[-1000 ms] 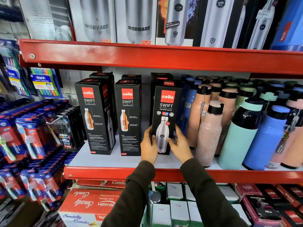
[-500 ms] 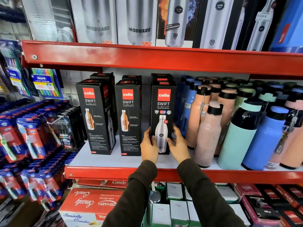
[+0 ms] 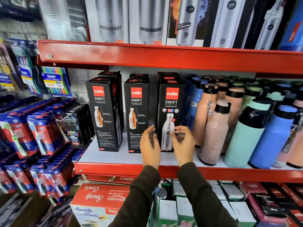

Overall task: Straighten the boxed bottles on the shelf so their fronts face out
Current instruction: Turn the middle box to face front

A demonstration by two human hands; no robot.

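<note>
Cello Swift boxes stand in three front stacks on the red shelf (image 3: pixel 164 171): left box (image 3: pixel 105 115) slightly turned, middle box (image 3: pixel 136 115) and right box (image 3: pixel 170 115) front-out. Left hand (image 3: pixel 150 145) and right hand (image 3: pixel 182 143) hover spread beside the right box, gripping nothing; the left box probably remains

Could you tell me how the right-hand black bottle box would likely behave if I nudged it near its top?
The box is tall on a narrow base, so it would probably tip rather than slide. Its flat card sides look stiff, and it cannot roll.
</note>
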